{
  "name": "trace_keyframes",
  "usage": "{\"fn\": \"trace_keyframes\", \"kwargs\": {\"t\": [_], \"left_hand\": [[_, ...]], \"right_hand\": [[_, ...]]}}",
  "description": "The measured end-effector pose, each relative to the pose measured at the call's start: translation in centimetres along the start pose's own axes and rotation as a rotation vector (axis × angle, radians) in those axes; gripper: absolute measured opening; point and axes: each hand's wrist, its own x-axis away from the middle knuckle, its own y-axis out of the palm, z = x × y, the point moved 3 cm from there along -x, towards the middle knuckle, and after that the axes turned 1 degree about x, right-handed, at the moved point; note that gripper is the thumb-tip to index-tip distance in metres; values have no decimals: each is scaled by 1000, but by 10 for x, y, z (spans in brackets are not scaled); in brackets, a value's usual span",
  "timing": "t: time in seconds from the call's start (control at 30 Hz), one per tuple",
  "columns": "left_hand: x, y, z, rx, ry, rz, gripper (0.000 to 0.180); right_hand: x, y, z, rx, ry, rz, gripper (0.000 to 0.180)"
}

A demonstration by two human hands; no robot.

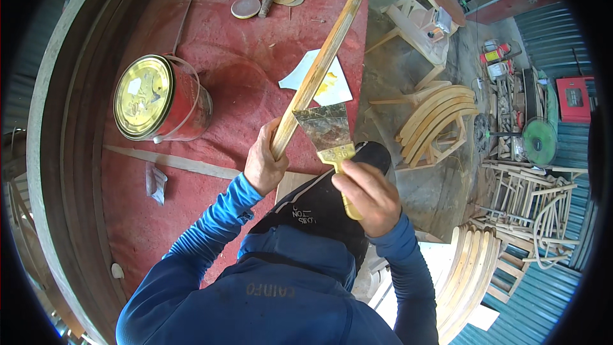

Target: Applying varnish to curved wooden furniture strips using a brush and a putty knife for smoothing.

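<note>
The left hand [267, 161] wraps its fingers around the near end of a curved wooden strip [324, 64], whose long axis runs toward one o'clock over the red worktop [233, 64]. The right hand [371, 197], farther from the strip, pinches a putty knife [327, 133] by its yellow handle; its blade points to eleven o'clock, overlapping the strip's edge, though contact I cannot tell.
</note>
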Motion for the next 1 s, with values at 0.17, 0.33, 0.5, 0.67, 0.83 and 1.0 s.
{"fn": "trace_keyframes", "kwargs": {"t": [0.17,0.33,0.5,0.67,0.83,1.0], "left_hand": [[-2,3,-6,-9,68,22,66],[0,4,-4,-44,11,-7,72],[0,4,-4,-49,80,22,69],[-1,4,-3,-14,10,5,67],[-3,6,-5,-5,-16,7,71],[-1,6,-13,19,-33,-1,71]], "right_hand": [[6,-4,-5,-36,32,-98,38],[-14,-12,0,-36,92,32,31],[-11,-7,-8,-58,69,-59,30],[-13,-9,6,-69,142,114,38],[-2,13,15,98,-7,-2,32],[1,3,-2,64,26,-104,31]]}}
